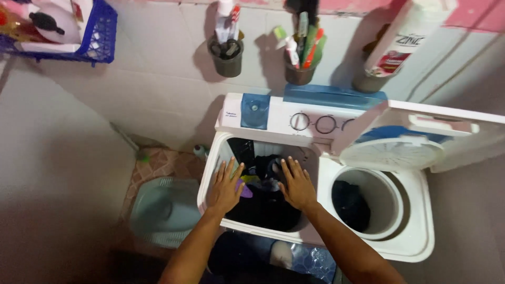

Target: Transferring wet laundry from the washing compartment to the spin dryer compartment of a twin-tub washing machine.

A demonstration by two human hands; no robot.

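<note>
Tiled wall; hands (263, 185) (flat) press laundry (263, 208).

Dim, pinkish light; cups (226, 55) on the wall cast dark shadows leftward, corners fall dark, edges bend, detail is soft

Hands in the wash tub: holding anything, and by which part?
Nothing held. Left hand and right hand lie flat, fingers spread, on the dark laundry in the washer's tub.

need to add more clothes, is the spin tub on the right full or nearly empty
Nearly empty: the spin tub holds only a small dark bundle at the bottom, with its walls bare.
</note>
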